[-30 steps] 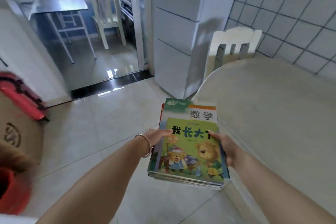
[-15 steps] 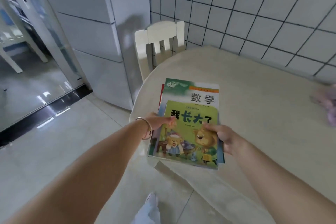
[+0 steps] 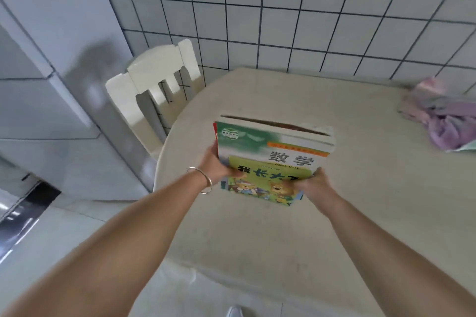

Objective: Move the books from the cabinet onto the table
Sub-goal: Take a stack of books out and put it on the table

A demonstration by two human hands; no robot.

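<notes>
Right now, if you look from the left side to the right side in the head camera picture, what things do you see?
Cabinet → chair → left hand → books → right hand → purple cloth, with the books held over the table.

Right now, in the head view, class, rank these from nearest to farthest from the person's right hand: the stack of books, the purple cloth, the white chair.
1. Stack of books: gripped by the right hand at its right edge.
2. Purple cloth: on the table, far right, near the wall.
3. White chair: off the table's left side, beyond the books.
</notes>
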